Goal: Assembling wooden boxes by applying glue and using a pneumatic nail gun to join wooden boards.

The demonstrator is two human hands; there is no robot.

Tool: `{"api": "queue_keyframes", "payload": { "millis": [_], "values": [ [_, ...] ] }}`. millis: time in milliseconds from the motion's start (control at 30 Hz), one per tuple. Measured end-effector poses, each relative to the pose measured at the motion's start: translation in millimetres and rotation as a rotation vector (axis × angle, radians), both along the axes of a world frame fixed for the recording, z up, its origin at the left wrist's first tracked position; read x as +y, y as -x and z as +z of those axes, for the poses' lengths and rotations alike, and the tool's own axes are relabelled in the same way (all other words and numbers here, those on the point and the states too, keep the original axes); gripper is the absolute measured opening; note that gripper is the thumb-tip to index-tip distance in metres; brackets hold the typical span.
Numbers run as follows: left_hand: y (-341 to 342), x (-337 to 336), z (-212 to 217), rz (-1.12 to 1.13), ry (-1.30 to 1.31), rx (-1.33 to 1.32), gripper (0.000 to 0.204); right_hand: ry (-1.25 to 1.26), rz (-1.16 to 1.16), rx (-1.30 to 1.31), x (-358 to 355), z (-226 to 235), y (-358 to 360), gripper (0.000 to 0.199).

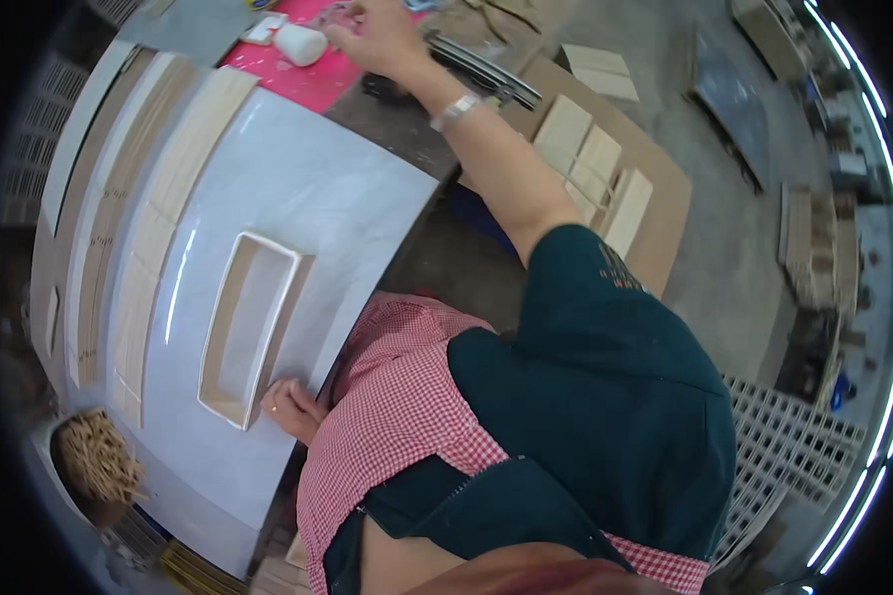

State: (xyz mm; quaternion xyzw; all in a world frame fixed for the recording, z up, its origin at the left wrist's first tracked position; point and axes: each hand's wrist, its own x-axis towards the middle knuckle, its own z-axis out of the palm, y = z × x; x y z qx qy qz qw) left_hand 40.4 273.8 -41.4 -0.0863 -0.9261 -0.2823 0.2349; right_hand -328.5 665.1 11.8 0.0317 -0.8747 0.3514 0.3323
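Note:
A shallow rectangular frame of pale wood [290, 297] lies on a glossy white tabletop [357, 198]. Its white-edged rim faces up. My left hand [293, 409] rests by the lower corner of this frame at the table's edge, fingers loosely bent and a ring on one. The fingertips touch or nearly touch the frame's side. Stretched far forward, my right hand [379, 38] is over a bright pink surface [278, 74], its fingers closed around something pinkish and crumpled that I cannot make out. Just left of those fingers a white bottle [300, 45] lies on its side.
Long pale wood strips [169, 223] lie along the table's left side. A container of thin wooden sticks [99, 456] stands at lower left. Metal bars [481, 69] lie beneath my right forearm. Wooden boards [585, 149] rest on a brown panel at right; a white lattice [784, 446] stands behind.

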Motion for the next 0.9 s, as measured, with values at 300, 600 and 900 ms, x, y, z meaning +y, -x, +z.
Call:
{"api": "queue_keyframes", "payload": {
  "millis": [300,600,900],
  "values": [
    [1.7,-40.9,-29.8,-0.144,0.037,-0.099,0.014,0.192,-0.954,-0.615,261.7,-127.9,-344.2,0.031],
    [-2.2,-8.0,-4.0,-0.122,0.009,0.071,0.006,0.257,-0.773,-1.167,246.6,-203.9,-399.4,0.078],
    [6.3,-11.1,-38.2,-0.107,0.066,0.045,0.005,0.368,-1.107,-1.131,219.8,-213.1,-369.9,0.082]
  ]
}}
